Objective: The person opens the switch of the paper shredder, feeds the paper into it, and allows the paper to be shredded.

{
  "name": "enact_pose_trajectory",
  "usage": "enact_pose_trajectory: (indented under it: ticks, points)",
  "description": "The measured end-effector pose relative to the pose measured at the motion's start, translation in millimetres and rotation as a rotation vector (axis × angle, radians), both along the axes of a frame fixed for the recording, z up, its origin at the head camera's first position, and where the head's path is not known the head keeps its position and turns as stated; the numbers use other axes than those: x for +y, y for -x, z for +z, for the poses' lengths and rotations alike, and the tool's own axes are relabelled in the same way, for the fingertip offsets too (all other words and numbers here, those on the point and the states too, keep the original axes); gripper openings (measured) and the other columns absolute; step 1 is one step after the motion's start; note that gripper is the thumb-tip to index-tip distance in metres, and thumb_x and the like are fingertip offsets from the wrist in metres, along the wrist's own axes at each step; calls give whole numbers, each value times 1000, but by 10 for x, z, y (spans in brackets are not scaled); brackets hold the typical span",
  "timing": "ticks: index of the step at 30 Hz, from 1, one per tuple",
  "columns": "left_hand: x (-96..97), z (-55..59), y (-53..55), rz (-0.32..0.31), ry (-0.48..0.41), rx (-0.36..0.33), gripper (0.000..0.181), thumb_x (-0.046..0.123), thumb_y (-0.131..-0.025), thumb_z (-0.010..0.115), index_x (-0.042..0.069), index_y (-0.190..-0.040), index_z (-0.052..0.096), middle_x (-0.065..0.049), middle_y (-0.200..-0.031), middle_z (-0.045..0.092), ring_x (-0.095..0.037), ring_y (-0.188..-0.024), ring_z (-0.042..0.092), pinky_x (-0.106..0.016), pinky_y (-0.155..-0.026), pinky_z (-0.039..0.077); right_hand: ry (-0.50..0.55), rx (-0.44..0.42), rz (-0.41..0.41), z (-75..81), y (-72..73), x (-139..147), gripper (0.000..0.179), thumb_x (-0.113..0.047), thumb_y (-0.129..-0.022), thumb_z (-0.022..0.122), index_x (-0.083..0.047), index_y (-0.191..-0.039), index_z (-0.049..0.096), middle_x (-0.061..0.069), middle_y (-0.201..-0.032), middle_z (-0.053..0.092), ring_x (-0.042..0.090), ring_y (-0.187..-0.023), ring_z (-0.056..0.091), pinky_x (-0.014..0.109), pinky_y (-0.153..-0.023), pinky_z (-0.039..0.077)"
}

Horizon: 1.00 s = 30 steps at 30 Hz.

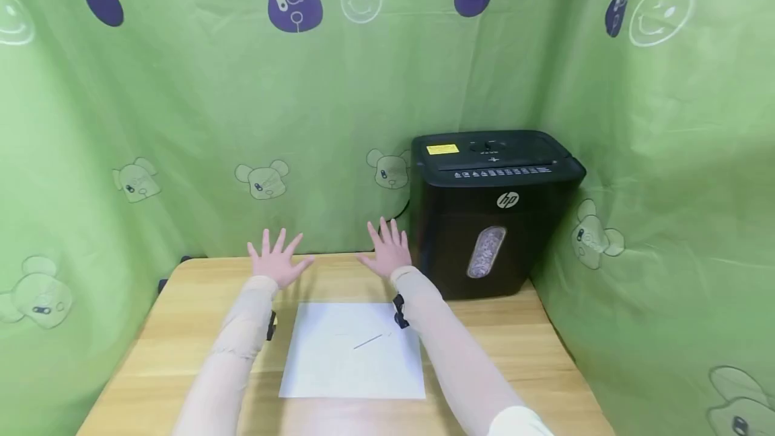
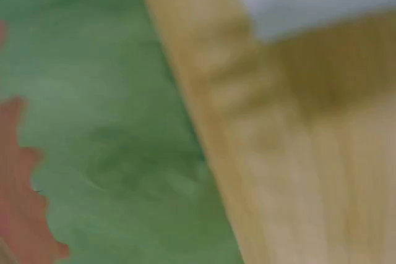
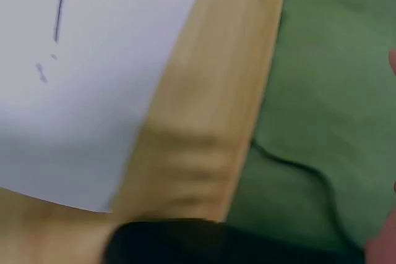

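Both hands are held out over the far part of the table with their fingers spread, and neither holds anything. My left hand (image 1: 276, 265) is beyond the far left corner of a white sheet of paper (image 1: 339, 369); my right hand (image 1: 389, 256) is beyond its far right corner, just left of a black paper shredder (image 1: 448, 234). The paper lies flat and carries a short dark line and small marks, which the right wrist view shows too. Part of the left hand (image 2: 21, 196) edges into the left wrist view, blurred.
The shredder bears an HP logo and a window full of shreds (image 1: 486, 252), and stands at the table's back right. A dark cord (image 3: 303, 166) hangs behind the wooden table (image 1: 194, 308). Green patterned curtains (image 1: 181, 86) enclose the back and sides.
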State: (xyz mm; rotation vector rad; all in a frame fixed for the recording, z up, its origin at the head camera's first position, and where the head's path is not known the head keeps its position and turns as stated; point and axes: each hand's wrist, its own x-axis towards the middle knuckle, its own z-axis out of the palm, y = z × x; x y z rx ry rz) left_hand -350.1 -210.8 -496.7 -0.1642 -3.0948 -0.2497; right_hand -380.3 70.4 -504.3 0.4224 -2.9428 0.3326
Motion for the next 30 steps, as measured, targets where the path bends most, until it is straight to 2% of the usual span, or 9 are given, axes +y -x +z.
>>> enact_pose_trajectory:
  ticks: [2, 4, 6, 8, 10, 13, 18, 24, 30]
  points:
    - [-16, 114, -72, 20, -40, 13, 77, 73, -93, 27, 22, -151, 35, -14, -159, 28, -48, -146, 18, -77, -110, 4, 27, 83, 42, 111, -12, -28, 77, -61, -94, 44, -19, -155, 24, 15, -159, 30, 36, -146, 28, 53, -119, 26]
    - [-38, 265, -156, 36, -105, 51, 64, 59, -98, 36, 15, -143, 47, -16, -149, 46, -45, -135, 42, -72, -109, 25, 67, 156, 92, 292, -30, -56, 67, -52, -97, 47, -15, -151, 33, 15, -151, 44, 34, -138, 43, 50, -114, 36]
    - [-56, 419, -228, 47, -185, 121, 51, 46, -100, 42, 10, -135, 55, -17, -136, 59, -41, -116, 60, -61, -97, 46, 102, 226, 148, 503, -61, -66, 57, -44, -98, 50, -11, -145, 43, 14, -141, 54, 32, -128, 54, 47, -108, 44]
    - [-59, 562, -281, 51, -242, 209, 43, 38, -101, 43, 10, -129, 60, -16, -124, 67, -36, -98, 68, -49, -76, 56, 121, 296, 191, 716, -102, -52, 49, -39, -99, 52, -9, -138, 51, 13, -134, 61, 30, -121, 60, 44, -103, 49]
    - [-38, 702, -323, 55, -300, 289, 38, 34, -101, 44, 10, -124, 63, -15, -116, 70, -32, -88, 69, -42, -65, 56, 136, 375, 239, 917, -143, -13, 42, -35, -98, 54, -8, -129, 59, 11, -126, 66, 27, -115, 63, 41, -102, 50]
    - [18, 891, -361, 45, -337, 379, 35, 32, -101, 45, 10, -120, 65, -13, -110, 73, -29, -83, 70, -40, -63, 55, 175, 481, 306, 1201, -218, 71, 34, -30, -97, 56, -7, -120, 64, 10, -120, 69, 25, -112, 64, 39, -103, 50]
    - [163, 1189, -366, -25, -333, 429, 34, 32, -101, 46, 11, -119, 66, -12, -108, 73, -27, -84, 70, -43, -68, 56, 352, 576, 368, 1658, -343, 258, 28, -22, -96, 60, -5, -116, 67, 12, -117, 70, 26, -111, 65, 36, -104, 49]
    - [358, 1499, -295, -114, -290, 499, 32, 31, -101, 47, 11, -116, 67, -10, -104, 74, -26, -83, 70, -41, -70, 56, 509, 642, 337, 2078, -418, 590, 28, -19, -95, 62, -1, -115, 67, 15, -114, 71, 29, -108, 65, 38, -101, 49]
    - [508, 1731, -266, -177, -274, 554, 34, 37, -101, 47, 14, -114, 69, -6, -102, 75, -22, -79, 69, -37, -65, 55, 549, 722, 240, 2287, -423, 1069, 28, -18, -94, 64, 0, -115, 68, 17, -112, 71, 31, -106, 64, 42, -99, 48]
